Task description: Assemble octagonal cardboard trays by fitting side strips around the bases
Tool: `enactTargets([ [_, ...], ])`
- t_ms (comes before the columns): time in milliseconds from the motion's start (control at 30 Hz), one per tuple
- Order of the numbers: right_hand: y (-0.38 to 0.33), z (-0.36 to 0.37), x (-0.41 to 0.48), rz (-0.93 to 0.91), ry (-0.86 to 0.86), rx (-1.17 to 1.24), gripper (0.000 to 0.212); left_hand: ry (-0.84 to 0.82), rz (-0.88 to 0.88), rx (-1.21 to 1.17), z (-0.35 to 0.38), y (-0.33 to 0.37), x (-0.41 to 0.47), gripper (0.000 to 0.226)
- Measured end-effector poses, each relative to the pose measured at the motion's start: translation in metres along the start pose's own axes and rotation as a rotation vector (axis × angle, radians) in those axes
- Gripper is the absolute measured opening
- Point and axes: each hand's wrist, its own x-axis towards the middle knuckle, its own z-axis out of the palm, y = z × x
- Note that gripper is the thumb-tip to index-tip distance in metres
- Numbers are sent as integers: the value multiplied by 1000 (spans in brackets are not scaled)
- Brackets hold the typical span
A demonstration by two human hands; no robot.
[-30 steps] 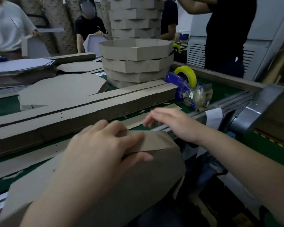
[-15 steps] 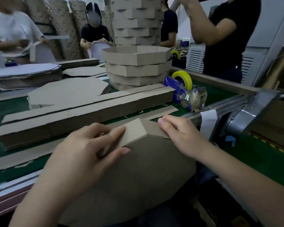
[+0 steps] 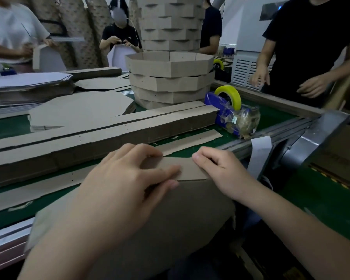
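An octagonal cardboard base [image 3: 170, 219] stands tilted against the near table edge, its brown face toward me. A side strip [image 3: 187, 170] lies folded over its top edge. My left hand [image 3: 117, 188] grips the strip and base edge, thumb on the near face and fingers curled over the top. My right hand [image 3: 218, 170] pinches the strip's right part at the corner. A loose strip [image 3: 190, 141] lies flat on the green table just beyond my hands.
A long pile of strips [image 3: 109, 136] crosses the table. Flat bases [image 3: 79, 112] lie behind it, beside a stack of finished trays [image 3: 170, 79]. A blue tape dispenser [image 3: 228, 110] with a yellow roll sits at right. Several people stand around the table.
The folded strip has been pressed flatter along the base's top edge. My right hand slid right to the corner, and my left hand shifted up over the strip.
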Motion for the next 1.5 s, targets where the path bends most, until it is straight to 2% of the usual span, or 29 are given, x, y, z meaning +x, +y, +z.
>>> enactTargets([
  [133,-2,6,7,-20,68,27,40,-54,43,79,4,4,17,42],
  [367,-13,-12,18,-116,128,39,47,9,34,30,-1,1,18,40],
  [500,-9,-2,19,-44,38,29,31,10,19,2,10,-10,19,39],
  [633,3,-12,36,73,-12,148,28,41,12,2,19,-22,23,39],
  [733,33,-45,65,146,191,111,21,56,-30,-8,25,-30,28,40],
  [833,78,-90,100,264,449,-127,14,44,-61,-57,31,-36,32,42],
  [900,106,-122,121,382,506,-292,13,36,-75,-64,33,-39,34,43],
  [967,127,-147,135,531,464,-347,15,33,-92,-76,34,-41,36,44],
  [1100,145,-164,144,730,349,-186,21,32,-111,-97,36,-42,36,43],
  [1300,147,-181,139,778,324,271,13,27,-112,-99,37,-44,36,43],
  [1500,149,-172,131,758,400,407,11,23,-111,-87,37,-42,35,42],
])
